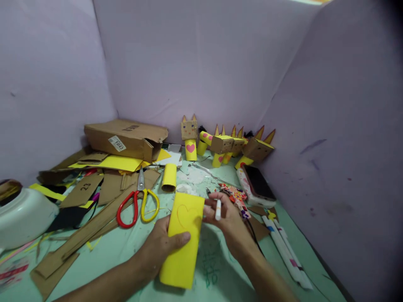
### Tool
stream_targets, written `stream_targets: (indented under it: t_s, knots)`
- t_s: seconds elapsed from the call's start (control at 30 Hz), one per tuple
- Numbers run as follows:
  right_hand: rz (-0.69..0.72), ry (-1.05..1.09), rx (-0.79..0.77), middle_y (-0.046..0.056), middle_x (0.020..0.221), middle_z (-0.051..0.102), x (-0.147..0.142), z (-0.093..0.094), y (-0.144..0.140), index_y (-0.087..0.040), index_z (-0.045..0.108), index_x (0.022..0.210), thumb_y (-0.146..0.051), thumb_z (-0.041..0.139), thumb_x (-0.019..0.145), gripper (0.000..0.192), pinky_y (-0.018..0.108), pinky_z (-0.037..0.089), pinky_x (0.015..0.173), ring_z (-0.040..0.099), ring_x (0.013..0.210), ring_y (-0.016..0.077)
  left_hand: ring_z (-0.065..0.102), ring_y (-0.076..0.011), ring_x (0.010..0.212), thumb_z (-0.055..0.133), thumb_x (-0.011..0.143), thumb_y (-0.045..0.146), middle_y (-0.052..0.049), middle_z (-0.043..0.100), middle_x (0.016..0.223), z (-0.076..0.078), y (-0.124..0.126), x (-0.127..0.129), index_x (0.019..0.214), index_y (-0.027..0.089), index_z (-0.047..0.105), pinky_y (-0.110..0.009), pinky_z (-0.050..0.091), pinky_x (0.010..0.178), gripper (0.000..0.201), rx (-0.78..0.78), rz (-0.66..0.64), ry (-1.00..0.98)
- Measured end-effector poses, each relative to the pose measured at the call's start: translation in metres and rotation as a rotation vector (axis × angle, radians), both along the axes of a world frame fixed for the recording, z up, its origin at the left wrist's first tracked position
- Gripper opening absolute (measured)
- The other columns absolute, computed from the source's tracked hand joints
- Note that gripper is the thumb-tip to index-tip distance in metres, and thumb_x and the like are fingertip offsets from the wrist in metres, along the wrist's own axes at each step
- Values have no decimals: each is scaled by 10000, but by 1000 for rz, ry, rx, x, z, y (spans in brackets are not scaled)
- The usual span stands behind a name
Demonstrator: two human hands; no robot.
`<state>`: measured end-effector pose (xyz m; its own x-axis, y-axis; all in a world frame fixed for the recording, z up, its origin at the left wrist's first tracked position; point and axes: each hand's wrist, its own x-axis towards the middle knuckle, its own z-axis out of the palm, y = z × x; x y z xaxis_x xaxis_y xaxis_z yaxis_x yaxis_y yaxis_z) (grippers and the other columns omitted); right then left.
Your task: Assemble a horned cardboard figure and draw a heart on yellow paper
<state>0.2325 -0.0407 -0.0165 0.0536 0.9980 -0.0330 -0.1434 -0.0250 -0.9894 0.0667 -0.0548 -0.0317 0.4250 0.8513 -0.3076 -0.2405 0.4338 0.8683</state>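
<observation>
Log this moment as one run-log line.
left grip: holds yellow paper with heart outline | right grip: holds white marker beside paper | scissors: unheld, left of paper

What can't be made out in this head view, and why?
All in the head view:
- Left grip: far fingers, hidden by the yellow piece.
- Yellow piece's back: turned away.
- White container: cut off by the left edge.
- Label: fine print, too small.

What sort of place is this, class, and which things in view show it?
Probably a craft table: scissors lie among cardboard scraps, cardboard-headed figures stand towards the back, and the left hand holds a yellow piece with a heart outlined on it.
</observation>
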Motion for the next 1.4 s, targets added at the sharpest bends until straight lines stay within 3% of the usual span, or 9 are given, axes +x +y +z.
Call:
stream_targets:
  t_s: [0.13, 0.37, 0.47, 0.57, 0.7, 0.8, 1.0, 1.27, 1.4]
  knots:
    - [-4, -18, 3, -88, 592, 467, -8, -9, -5, -209, 422, 826, -234, 693, 625, 338, 208, 372, 478, 463, 500, 87, 599, -177, 562, 765, 528, 355, -86, 675, 678, -3, -2, 1, 828, 87, 634, -278, 459, 538, 423, -25, -61, -28]
    - [-64, -216, 120, -94, 555, 428, -14, -14, -5, -202, 409, 720, -212, 693, 635, 296, 189, 316, 456, 382, 475, 72, 588, -172, 534, 771, 509, 353, -75, 665, 639, -2, -3, 3, 816, 86, 622, -279, 444, 522, 433, -54, -13, -2]
    - [-81, -180, 109, -59, 597, 500, -6, -10, -4, -200, 459, 740, -324, 651, 715, 231, 214, 376, 481, 468, 516, 101, 592, -188, 534, 763, 501, 326, -79, 667, 629, -1, -1, 5, 804, 88, 613, -298, 445, 529, 414, -100, 32, 29]
    - [-246, -75, 162, 21, 748, 636, 10, 2, -6, -199, 539, 886, -513, 546, 771, 334, 283, 460, 566, 575, 613, 152, 599, -197, 549, 738, 519, 265, -87, 673, 635, -3, 2, 6, 800, 93, 607, -314, 451, 548, 355, -149, 31, -27]
    - [-371, 92, 232, -7, 514, 559, 20, 10, -15, -166, 649, 827, -607, 484, 762, 475, 250, 420, 455, 476, 440, 114, 603, -201, 554, 688, 505, 156, -95, 682, 653, -7, 5, 6, 792, 95, 610, -325, 455, 558, 303, -222, 17, -100]
    - [-320, -12, 236, -35, 433, 462, 9, 0, -25, -177, 667, 722, -480, 520, 800, 346, 242, 400, 450, 448, 428, 112, 613, -209, 604, 652, 503, 106, -88, 685, 685, -9, 6, 6, 815, 95, 622, -336, 462, 609, 313, -225, 26, -119]
    - [-171, -217, 173, -6, 582, 602, -11, -18, -29, -203, 622, 758, -381, 627, 731, 181, 258, 435, 521, 556, 538, 150, 631, -231, 711, 673, 543, 128, -104, 701, 820, -9, 6, 6, 915, 104, 646, -346, 461, 690, 374, -207, 0, -176]
    - [-94, -196, 123, -9, 532, 583, -16, -13, -15, -189, 552, 674, -339, 666, 687, 189, 221, 411, 448, 536, 474, 127, 641, -256, 709, 687, 555, 149, -136, 706, 819, -13, 7, 7, 930, 85, 646, -365, 470, 685, 383, -266, 19, -202]
    - [-100, -66, 128, -14, 533, 609, -12, -14, -12, -209, 569, 735, -326, 650, 715, 144, 233, 448, 466, 567, 473, 133, 638, -253, 728, 691, 569, 165, -127, 707, 830, -11, 9, 8, 942, 89, 651, -354, 466, 688, 383, -307, 53, -147]
